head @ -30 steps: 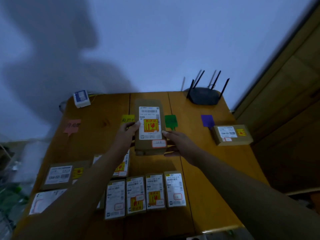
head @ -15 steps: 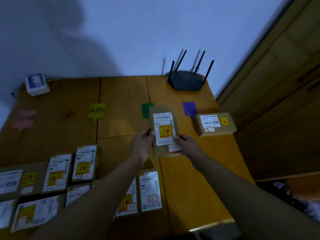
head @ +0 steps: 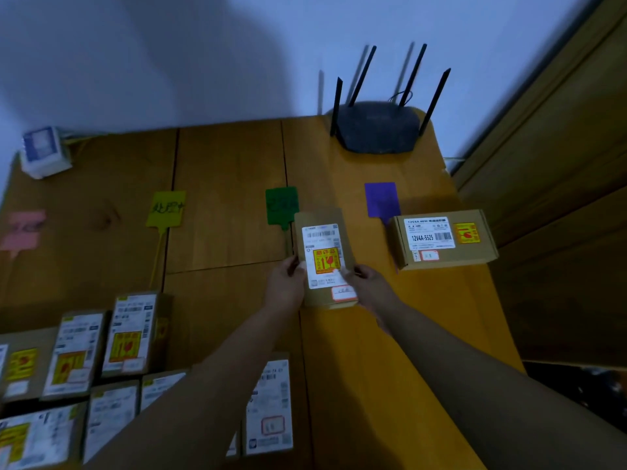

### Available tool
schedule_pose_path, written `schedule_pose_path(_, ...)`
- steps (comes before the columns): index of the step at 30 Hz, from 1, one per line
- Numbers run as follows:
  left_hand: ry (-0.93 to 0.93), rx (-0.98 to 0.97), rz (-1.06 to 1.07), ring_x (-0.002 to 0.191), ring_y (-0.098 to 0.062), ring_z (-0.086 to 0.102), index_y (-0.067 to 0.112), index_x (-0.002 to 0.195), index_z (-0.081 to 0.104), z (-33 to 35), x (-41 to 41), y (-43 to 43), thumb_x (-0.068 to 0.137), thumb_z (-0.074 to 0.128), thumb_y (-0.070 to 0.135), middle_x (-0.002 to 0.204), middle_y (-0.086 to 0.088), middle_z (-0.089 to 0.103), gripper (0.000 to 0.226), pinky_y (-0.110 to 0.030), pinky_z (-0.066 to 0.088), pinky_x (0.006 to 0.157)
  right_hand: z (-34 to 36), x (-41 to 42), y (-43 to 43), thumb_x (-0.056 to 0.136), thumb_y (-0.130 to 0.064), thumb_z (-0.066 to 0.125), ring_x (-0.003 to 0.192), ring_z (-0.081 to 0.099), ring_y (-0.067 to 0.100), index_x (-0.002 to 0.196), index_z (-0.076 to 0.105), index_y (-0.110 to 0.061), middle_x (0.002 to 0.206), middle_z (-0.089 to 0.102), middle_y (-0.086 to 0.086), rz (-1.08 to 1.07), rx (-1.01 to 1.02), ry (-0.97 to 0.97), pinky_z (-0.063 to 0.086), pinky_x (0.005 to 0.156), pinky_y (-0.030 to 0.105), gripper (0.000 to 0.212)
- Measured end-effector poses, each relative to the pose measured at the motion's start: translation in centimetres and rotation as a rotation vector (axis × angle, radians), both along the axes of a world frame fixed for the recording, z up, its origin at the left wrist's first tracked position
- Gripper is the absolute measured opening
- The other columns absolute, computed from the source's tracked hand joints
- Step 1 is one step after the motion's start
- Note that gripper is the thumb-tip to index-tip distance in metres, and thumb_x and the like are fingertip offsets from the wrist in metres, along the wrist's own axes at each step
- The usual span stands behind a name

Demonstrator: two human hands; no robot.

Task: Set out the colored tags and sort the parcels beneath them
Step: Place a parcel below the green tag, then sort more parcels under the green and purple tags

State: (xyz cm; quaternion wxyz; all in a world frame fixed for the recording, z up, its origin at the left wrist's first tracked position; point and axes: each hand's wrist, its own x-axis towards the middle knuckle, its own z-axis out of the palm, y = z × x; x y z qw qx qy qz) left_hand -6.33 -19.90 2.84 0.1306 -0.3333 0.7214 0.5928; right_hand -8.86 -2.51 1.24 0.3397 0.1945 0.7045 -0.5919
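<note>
Gripping a small brown cardboard parcel (head: 324, 259) from either side, the left hand (head: 284, 290) and the right hand (head: 368, 289) are seen at the centre of the frame, fingers curled closed against its long edges. The parcel is a flat rectangular box with a white printed label, a yellow and red square sticker in the middle and a small red-outlined sticker near its lower end. Whether it rests on the table or is held just above it cannot be told. Its upper left corner lies just beside the stem of the green tag (head: 281, 205), a flat rectangle of smooth plastic.

To the right, a purple tag (head: 381, 199) of the same shape is laid flat, and a second cardboard box (head: 441, 238), wider and thicker, is set just below and right of it. A yellow tag (head: 166, 208) with handwriting and a long thin tail sits left of centre, and a pink tag (head: 23, 229), blurred, at the far left edge.

More labelled parcels (head: 84, 374) are packed closely in rows at the lower left. The wooden table (head: 224, 171) shows plank seams and grain. A dark router (head: 378, 127) with four upright antennas stands at the upper right of the table, and a small white and blue box (head: 44, 152) at the upper left.
</note>
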Motion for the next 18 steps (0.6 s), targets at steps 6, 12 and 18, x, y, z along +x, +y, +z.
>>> schedule_pose_path(6, -0.018, 0.069, 0.021, 0.129, -0.024, 0.056, 0.012, 0.157, 0.038, 0.4, -0.6, -0.9, 0.102, 0.062, 0.021, 0.153, -0.012, 0.052, 0.061, -0.040, 0.050, 0.103, 0.6, -1.2, -0.2, 0.099, -0.033, 0.071, 0.095, 0.070, 0.015, 0.149, 0.050, -0.014, 0.123, 0.066, 0.002, -0.026, 0.058, 0.011, 0.055, 0.070, 0.025, 0.057)
schedule_pose_path(12, 0.182, 0.014, 0.078, 0.132, -0.021, 0.052, 0.023, 0.150, 0.048, 4.8, 1.1, -1.8, 0.095, 0.072, 0.032, 0.144, -0.003, 0.054, 0.061, -0.038, 0.048, 0.104, 5.0, -0.1, -2.1, 0.093, -0.037, 0.077, 0.093, 0.070, 0.020, 0.114, 0.070, -0.016, 0.103, 0.073, 0.006, -0.109, 0.212, 0.493, 0.058, 0.070, 0.028, 0.031)
schedule_pose_path(18, 0.284, 0.114, 0.008, 0.118, -0.017, 0.061, 0.020, 0.130, 0.066, 8.1, 6.0, -5.9, 0.096, 0.069, 0.031, 0.129, -0.004, 0.065, 0.036, -0.030, 0.049, 0.083, 10.1, 4.7, -8.2, 0.095, -0.031, 0.077, 0.073, 0.063, 0.015, 0.110, 0.072, -0.002, 0.086, 0.069, 0.011, 0.059, -0.084, 0.370, 0.051, 0.068, 0.029, 0.033)
